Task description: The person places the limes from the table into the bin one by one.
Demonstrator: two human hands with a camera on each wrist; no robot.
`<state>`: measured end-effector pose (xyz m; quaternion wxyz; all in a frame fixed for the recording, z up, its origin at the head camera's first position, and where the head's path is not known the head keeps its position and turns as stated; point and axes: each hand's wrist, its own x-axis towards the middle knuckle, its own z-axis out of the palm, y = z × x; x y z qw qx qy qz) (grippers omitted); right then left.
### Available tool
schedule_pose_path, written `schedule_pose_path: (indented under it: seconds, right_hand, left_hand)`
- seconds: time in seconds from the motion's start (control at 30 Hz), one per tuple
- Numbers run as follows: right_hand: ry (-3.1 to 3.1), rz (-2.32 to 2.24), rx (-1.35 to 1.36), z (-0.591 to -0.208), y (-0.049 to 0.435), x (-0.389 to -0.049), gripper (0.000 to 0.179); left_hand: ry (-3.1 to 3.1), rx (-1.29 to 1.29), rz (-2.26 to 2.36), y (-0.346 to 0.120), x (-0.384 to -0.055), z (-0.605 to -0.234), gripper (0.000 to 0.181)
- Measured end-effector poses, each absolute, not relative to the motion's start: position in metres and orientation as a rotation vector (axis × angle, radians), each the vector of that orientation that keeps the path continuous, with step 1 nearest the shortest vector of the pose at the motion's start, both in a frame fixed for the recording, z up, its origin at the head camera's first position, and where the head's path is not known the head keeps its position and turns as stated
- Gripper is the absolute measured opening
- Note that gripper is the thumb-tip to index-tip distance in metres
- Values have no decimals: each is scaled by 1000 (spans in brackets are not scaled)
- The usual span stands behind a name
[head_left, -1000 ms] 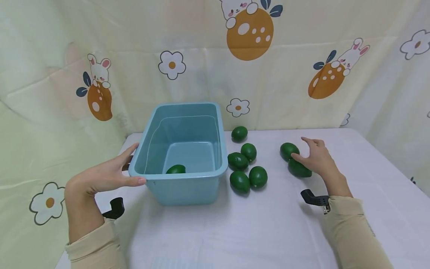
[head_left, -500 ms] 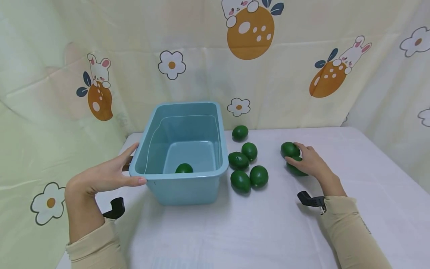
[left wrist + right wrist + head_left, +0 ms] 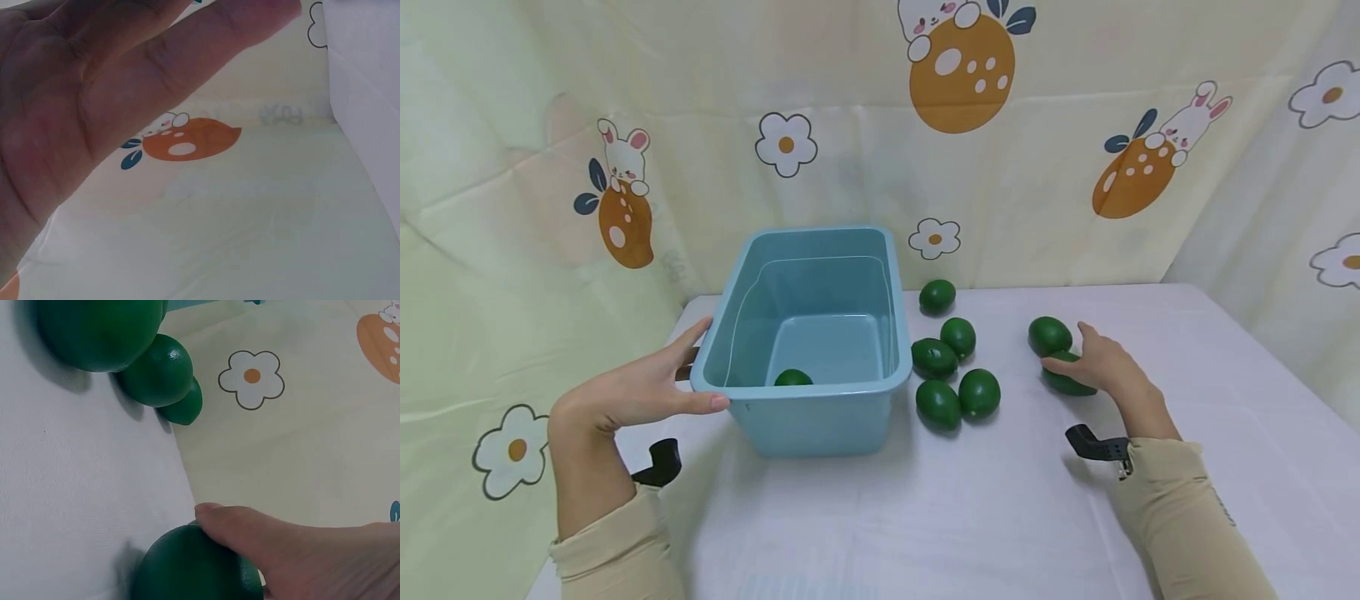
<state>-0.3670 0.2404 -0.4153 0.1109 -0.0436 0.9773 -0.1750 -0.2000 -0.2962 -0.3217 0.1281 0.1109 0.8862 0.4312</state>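
My left hand (image 3: 647, 387) holds the left side of a light blue tub (image 3: 820, 425); its thumb lies along the front rim, and other fingers are partly hidden behind the wall. One lime (image 3: 793, 377) shows inside the tub. At the right, my right hand (image 3: 1108, 367) is at the nearer of two dark green limes. Its thumb lies over this near lime (image 3: 1067, 382), the index finger is raised apart, and the remaining fingers are mostly hidden. The farther lime (image 3: 1050, 336) sits right beside it. In the right wrist view the thumb (image 3: 250, 534) presses a lime (image 3: 194, 569).
Several more limes lie on the white table (image 3: 925, 517) to the right of the tub, among them a front lime (image 3: 938, 405) and a back lime (image 3: 937, 297). A patterned curtain (image 3: 850, 167) hangs behind the table. Black wrist cameras stick out from both sleeves.
My right hand moved left to the two limes, then slightly back right, with the near lime shifting along. The lime in the tub rolled right, then left. My left hand stayed on the tub.
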Motion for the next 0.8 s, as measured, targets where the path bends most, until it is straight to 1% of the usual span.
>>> schedule_pose_path:
  seconds: [0.13,0.3,0.37,0.8]
  right_hand:
    - [2857,-505,-103,-411,242,-361,101]
    - [2807,-555,-124,-406,244,-357,82]
    - [2783,-560,-138,-405,245,-357,77]
    - [2681,-571,-243,-404,246,-356,70]
  left_hand:
    - [2580,315,1250,-295,-200,-322,100]
    - [2579,325,1250,-296,-201,-322,99]
    - [2578,331,1248,-297,-201,-323,99]
    - [2588,310,1231,-297,-200,-323,99]
